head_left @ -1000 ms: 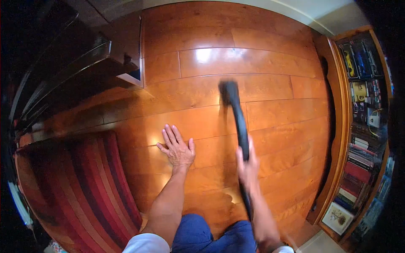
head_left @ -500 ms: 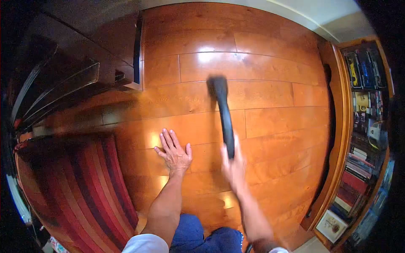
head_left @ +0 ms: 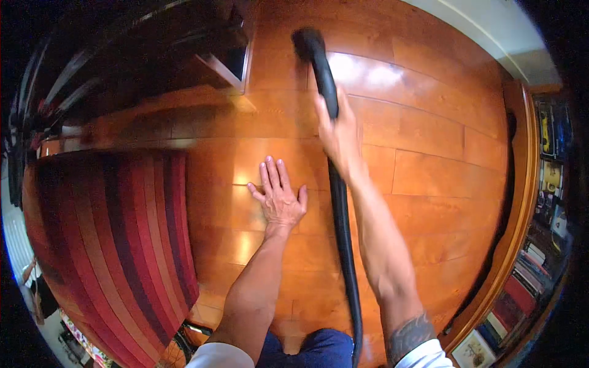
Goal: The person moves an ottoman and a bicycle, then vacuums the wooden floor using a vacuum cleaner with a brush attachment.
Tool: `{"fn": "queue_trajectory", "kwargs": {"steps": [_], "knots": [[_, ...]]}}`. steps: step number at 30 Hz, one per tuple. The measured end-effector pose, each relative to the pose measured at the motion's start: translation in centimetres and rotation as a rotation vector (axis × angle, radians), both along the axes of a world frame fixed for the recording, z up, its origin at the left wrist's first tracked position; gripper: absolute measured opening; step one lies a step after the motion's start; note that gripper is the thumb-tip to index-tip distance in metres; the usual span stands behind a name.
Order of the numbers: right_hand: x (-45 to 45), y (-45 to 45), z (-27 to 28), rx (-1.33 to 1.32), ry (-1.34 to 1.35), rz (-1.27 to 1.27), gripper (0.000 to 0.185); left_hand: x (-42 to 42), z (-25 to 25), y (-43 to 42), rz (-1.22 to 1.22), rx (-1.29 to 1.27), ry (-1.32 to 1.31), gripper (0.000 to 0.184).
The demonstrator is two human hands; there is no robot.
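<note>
"One container in sight?"

"Yes: well right of the grip, the wooden bookcase (head_left: 529,159), holding books (head_left: 514,302) and, at its near end, a framed picture (head_left: 473,352)."

"Which way does the black hose (head_left: 342,227) point?"

"Away from the body, tipped slightly left; its blurred head (head_left: 308,44) lies beyond the grip. The long axis runs back past the wrist, left of the forearm."

"And the hands?"

"The right hand (head_left: 341,136) is closed round the hose, arm stretched forward. Left of that grip and nearer, the left hand (head_left: 282,203) lies flat, palm down on the floor (head_left: 429,202), fingers spread."
</note>
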State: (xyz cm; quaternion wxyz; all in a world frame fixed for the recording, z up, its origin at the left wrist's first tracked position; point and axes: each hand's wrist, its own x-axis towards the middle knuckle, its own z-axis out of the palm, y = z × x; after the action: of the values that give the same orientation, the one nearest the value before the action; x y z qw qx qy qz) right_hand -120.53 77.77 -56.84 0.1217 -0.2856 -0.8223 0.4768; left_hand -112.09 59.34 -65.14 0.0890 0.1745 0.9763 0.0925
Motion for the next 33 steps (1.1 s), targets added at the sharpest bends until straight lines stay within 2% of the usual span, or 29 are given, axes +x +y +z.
{"fn": "queue_trajectory", "kwargs": {"steps": [2,5,6,7,8,9,11,12,14,16,17,18,19,21,24,27,28,30,32,33], "knots": [[-2.1,0.3,-0.4,0.067,0.057,-0.002,0.040,-0.1,-0.1,0.0,-0.010,0.014,0.002,0.090],[0.8,-1.8,-1.3,0.086,0.042,-0.015,0.042,0.0,-0.5,-0.7,-0.008,0.072,0.019,0.081],[4.4,-3.7,0.2,0.033,-0.014,-0.038,0.044,0.0,-1.1,-0.8,-0.011,0.124,0.066,0.075],[8.3,-5.6,-1.2,0.081,0.063,-0.035,0.049,0.2,-1.7,-1.2,-0.009,0.179,0.115,0.068],[12.9,-8.2,0.2,0.017,-0.007,-0.067,0.053,0.4,-2.1,-1.7,-0.007,0.197,0.121,0.068],[17.6,-10.8,2.6,-0.067,-0.149,-0.052,0.058,0.5,-2.7,-2.6,0.021,0.379,0.120,0.063],[28.0,-17.0,2.2,-0.001,-0.111,-0.061,0.062,0.8,-4.3,-5.3,0.109,0.681,0.185,0.056],[32.9,-20.2,3.1,-0.112,-0.283,-0.081,0.064,1.5,-3.6,-7.3,0.116,0.679,0.185,0.056],[39.5,-25.0,4.9,-0.030,-0.277,0.020,0.066,3.9,-0.3,-11.9,0.259,0.414,0.244,0.058],[38.4,-25.9,5.1,-0.024,-0.272,0.027,0.065,7.0,1.8,-16.6,0.349,0.117,0.061,0.068],[37.4,-26.1,5.0,-0.015,-0.268,0.029,0.065,8.4,1.4,-18.4,0.349,0.118,0.066,0.068],[33.7,-24.9,4.6,0.052,-0.173,0.033,0.065,9.9,0.1,-20.1,0.248,0.016,0.079,0.073],[29.3,-23.4,4.0,0.018,-0.194,0.034,0.064,10.3,0.0,-20.7,0.153,-0.087,0.089,0.078],[19.6,-20.1,2.4,-0.017,-0.131,0.055,0.060,10.0,-0.3,-20.3,0.160,-0.085,0.082,0.079],[10.3,-18.3,0.0,0.006,-0.020,0.062,0.046,10.3,-0.4,-21.0,0.164,-0.116,0.064,0.080],[13.8,-18.8,2.2,-0.022,-0.129,0.080,0.049,10.5,-0.1,-20.7,0.166,-0.079,0.065,0.081],[16.7,-19.1,3.6,-0.041,-0.248,0.126,0.054,10.6,-0.1,-20.7,0.165,-0.085,0.061,0.081],[25.3,-20.8,2.9,0.003,-0.157,0.129,0.062,10.1,-0.2,-20.8,0.178,-0.096,0.056,0.080],[34.9,-21.8,4.1,0.152,-0.178,0.273,0.068,10.5,-0.6,-21.0,0.171,-0.091,0.058,0.084],[37.9,-21.9,5.7,0.102,-0.238,0.348,0.069,10.5,-0.6,-21.1,0.192,-0.099,0.049,0.084]]}}
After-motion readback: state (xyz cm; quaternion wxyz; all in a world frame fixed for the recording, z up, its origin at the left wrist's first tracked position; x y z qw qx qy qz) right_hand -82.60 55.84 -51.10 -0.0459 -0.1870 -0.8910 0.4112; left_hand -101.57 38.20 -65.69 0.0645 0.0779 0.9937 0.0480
